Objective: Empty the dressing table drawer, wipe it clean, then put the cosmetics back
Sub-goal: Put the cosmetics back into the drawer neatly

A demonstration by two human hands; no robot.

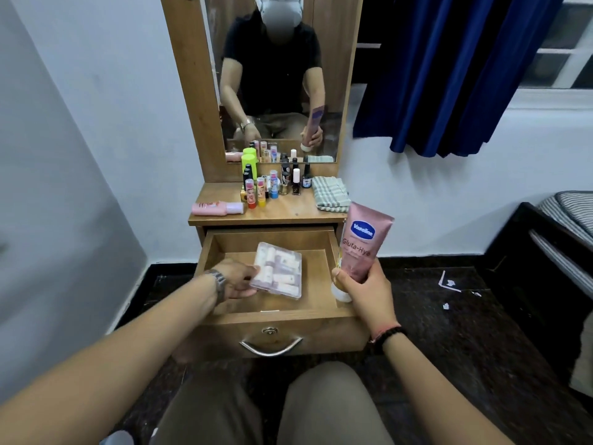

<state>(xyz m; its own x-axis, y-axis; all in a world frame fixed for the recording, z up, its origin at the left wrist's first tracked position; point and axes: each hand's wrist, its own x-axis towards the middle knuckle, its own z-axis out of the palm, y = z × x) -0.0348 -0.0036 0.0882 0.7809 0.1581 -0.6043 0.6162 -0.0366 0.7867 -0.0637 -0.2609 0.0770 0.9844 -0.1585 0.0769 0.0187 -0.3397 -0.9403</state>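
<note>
The left hand [239, 279] is gripping the near left edge of a clear plastic case of small cosmetic tubes [278, 270], tilted inside the open wooden drawer [272, 311]. The right hand [364, 292] is holding a pink Vaseline lotion tube [362, 240] upright, cap down, just right of the drawer. Small bottles [272, 184] are standing on the far counter [288, 208].

Metal watch [220, 282] on left wrist, black bead bracelet [390, 336] on right, khaki trousers [324, 409].

I'm sitting in a home bedroom: a wooden dressing table [266, 213] with a mirror [276, 75] is facing me, a bed [558, 226] is standing at my right, and a blue curtain [449, 75] is hanging by the window [568, 43].
</note>
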